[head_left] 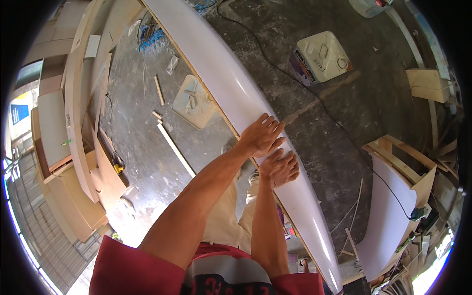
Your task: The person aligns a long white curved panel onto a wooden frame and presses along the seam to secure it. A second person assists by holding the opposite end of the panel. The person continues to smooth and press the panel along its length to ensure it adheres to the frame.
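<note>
Stained grey floor (339,162); can (319,61) upper right. White panel (211,54), glossy, curved, runs from top edge to lower right. Left hand (262,136) and right hand (279,170) lie half-curled on it, frame centre; cannot tell whether either clamps it.

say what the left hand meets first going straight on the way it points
Beyond the white curved panel under it, the left hand would likely reach the black cable first, though that appears to lie lower, on the floor, so the hand may pass above.
</note>
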Demonstrator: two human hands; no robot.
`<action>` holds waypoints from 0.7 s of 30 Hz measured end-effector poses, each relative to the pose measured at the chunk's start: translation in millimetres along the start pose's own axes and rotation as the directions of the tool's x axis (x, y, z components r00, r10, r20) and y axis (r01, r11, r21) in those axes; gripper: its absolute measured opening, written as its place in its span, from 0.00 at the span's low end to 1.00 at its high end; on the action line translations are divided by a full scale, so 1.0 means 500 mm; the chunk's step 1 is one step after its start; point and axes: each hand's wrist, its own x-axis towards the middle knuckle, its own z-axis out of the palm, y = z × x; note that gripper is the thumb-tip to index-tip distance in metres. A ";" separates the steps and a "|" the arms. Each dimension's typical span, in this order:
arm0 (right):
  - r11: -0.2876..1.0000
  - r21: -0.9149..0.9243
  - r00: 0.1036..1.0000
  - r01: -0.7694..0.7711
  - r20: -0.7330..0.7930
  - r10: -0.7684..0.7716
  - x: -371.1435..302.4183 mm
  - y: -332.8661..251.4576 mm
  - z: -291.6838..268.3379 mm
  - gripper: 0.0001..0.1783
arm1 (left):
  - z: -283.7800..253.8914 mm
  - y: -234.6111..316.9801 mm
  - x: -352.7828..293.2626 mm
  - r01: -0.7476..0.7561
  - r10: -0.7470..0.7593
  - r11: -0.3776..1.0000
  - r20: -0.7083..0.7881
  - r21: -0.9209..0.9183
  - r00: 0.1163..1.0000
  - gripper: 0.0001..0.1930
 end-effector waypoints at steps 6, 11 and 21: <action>0.998 0.004 0.993 -0.070 0.092 0.069 -0.002 -0.015 -0.017 0.32 | 0.025 -0.006 -0.010 -0.051 0.050 0.999 -0.087 -0.013 0.995 0.29; 0.997 0.008 0.994 -0.080 0.080 0.079 -0.009 -0.010 -0.004 0.34 | 0.013 -0.024 -0.019 -0.113 0.083 0.967 -0.136 -0.228 0.987 0.26; 0.997 0.031 0.997 -0.077 -0.003 0.077 -0.008 -0.003 0.000 0.33 | -0.098 -0.361 0.014 -0.007 0.033 0.995 -0.267 0.099 0.963 0.29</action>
